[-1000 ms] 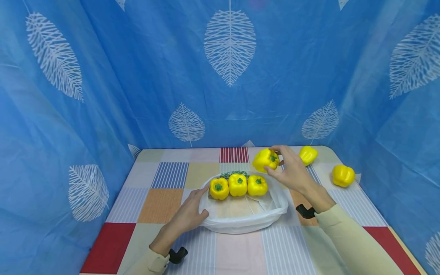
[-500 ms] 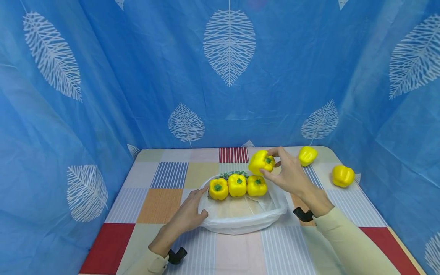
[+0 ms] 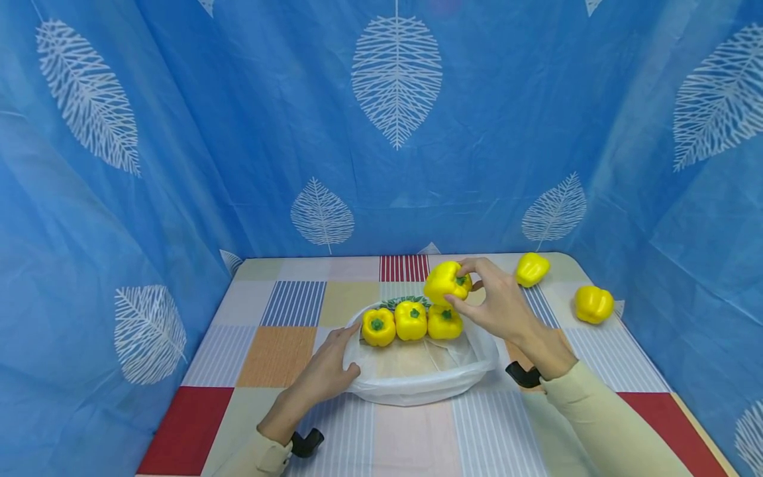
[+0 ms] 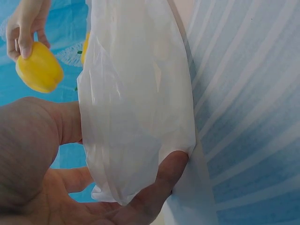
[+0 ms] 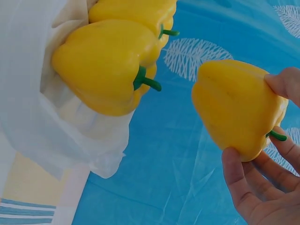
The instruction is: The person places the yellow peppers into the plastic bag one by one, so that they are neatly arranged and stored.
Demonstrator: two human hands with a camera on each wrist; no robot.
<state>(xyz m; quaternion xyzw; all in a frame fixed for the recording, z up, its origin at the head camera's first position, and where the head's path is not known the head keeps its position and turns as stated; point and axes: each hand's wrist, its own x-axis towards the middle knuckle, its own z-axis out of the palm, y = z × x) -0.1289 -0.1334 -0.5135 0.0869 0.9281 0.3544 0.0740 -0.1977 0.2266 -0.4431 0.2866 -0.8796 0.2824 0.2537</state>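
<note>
A translucent white plastic bag (image 3: 411, 391) lies wide open on the table, its far side printed green. Inside, along its back, sit a left yellow bell pepper (image 3: 379, 328), a middle bell pepper (image 3: 410, 320) and a right bell pepper (image 3: 445, 322), stems facing me. My left hand (image 3: 326, 371) holds the bag's left side, thumb and fingers around its edge in the left wrist view. Above the right pepper, my right hand (image 3: 497, 301) grips another yellow bell pepper (image 3: 444, 281) by its stem end. That pepper (image 5: 239, 105) is tilted, apart from the others.
Two more yellow bell peppers lie at the table's right: one pepper (image 3: 532, 269) near the back edge and one pepper (image 3: 593, 305) by the right edge. A patchwork tablecloth (image 3: 280, 358) covers the table. A blue leaf-print curtain (image 3: 387, 185) surrounds it.
My right hand has moved the held bell pepper left and slightly down, over the right pepper in the bag. The left hand has stayed on the bag's side.
</note>
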